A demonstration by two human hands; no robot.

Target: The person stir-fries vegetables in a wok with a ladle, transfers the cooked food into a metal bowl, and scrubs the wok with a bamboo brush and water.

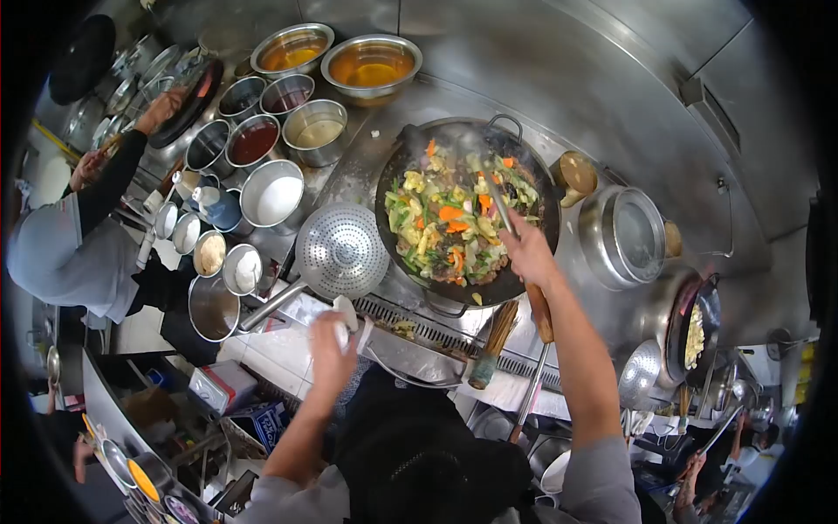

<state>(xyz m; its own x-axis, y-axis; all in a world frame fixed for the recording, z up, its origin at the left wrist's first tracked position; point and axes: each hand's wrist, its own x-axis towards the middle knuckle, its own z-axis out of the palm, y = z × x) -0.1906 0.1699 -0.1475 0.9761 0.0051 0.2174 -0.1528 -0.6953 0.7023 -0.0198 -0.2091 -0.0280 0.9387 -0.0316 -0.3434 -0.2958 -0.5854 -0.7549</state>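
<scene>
My right hand (pixel 530 251) is closed around the metal shaft of a long-handled wok tool (pixel 498 199). Its working end is buried in the food, so I cannot tell whether it is a spatula or a ladle. Chopped vegetables (pixel 449 214), with orange carrot slices and green and pale pieces, fill much of the dark wok (pixel 532 284), and steam rises from them. My left hand (pixel 332 345) is closed on a white cloth (pixel 346 313) at the stove's front edge, below a perforated strainer (pixel 342 251) with a long handle.
Metal pots of sauce (pixel 253 141) and white seasoning (pixel 271 194) stand to the left. Two bowls of amber liquid (pixel 371 68) sit behind. A bamboo brush (pixel 494 345) lies at the front ledge. Lidded pot (pixel 621 236) stands right. A co-worker (pixel 74 249) works at far left.
</scene>
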